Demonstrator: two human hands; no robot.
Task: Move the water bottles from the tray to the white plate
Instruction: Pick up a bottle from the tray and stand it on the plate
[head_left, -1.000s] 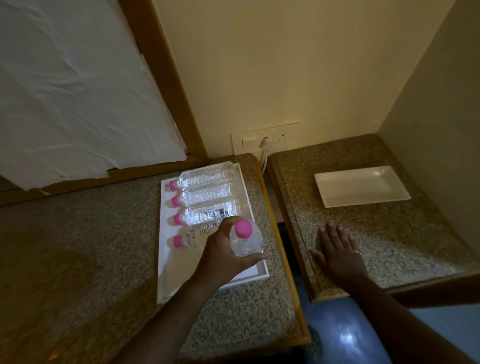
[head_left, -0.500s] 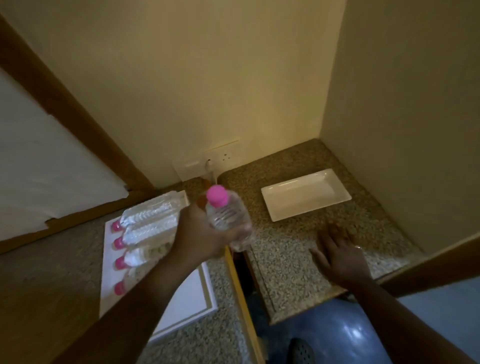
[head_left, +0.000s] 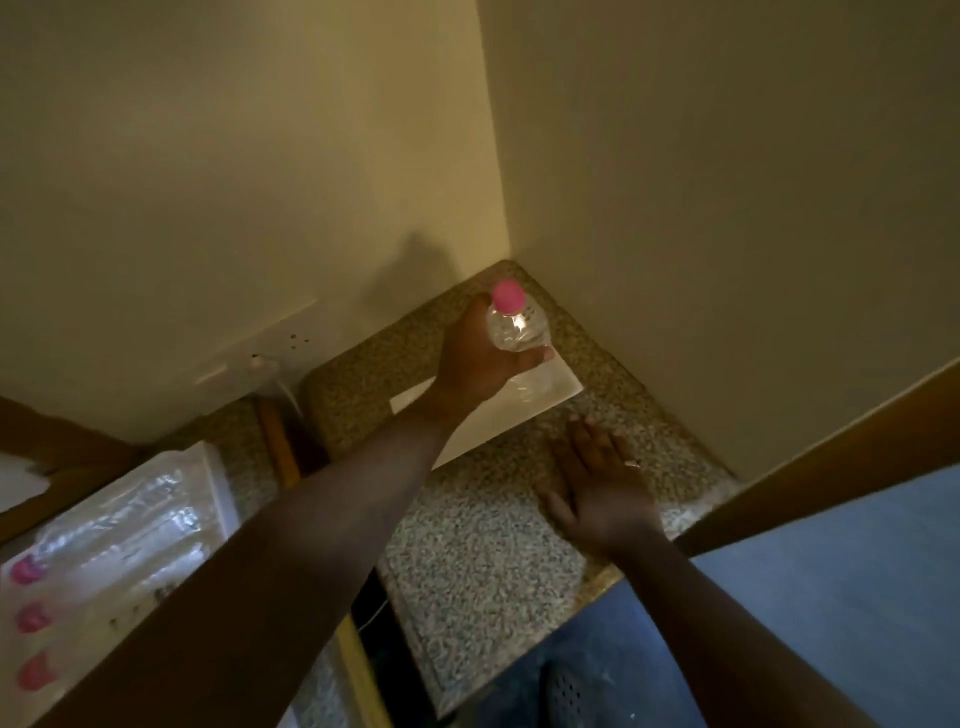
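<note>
- Head view, carrying hand: left hand (head_left: 475, 358) is wrapped round a water bottle (head_left: 517, 328) with a pink cap (head_left: 508, 298), held upright over the white plate (head_left: 550, 387). Cannot tell whether the base touches the plate; the hand hides it.
- Head view, other hand: right hand (head_left: 602, 486) lies flat on the speckled counter (head_left: 483, 561), fingers spread, holding nothing, just beside the plate's near edge.
- Head view, source: tray (head_left: 215, 483) sits at lower left, blurred. Remaining bottles (head_left: 119, 514) lie on it side by side; three pink caps show, the rest hidden by the forearm.
- Change: a second ago this bottle was just lifting off the tray; half a second ago it was over the gap between the counters. Now it is across, above the plate. The right hand has not moved.
- Meaning: carry looks nearly finished for this bottle; set-down and release come next. Plate appears otherwise bare, so several trips likely remain.
</note>
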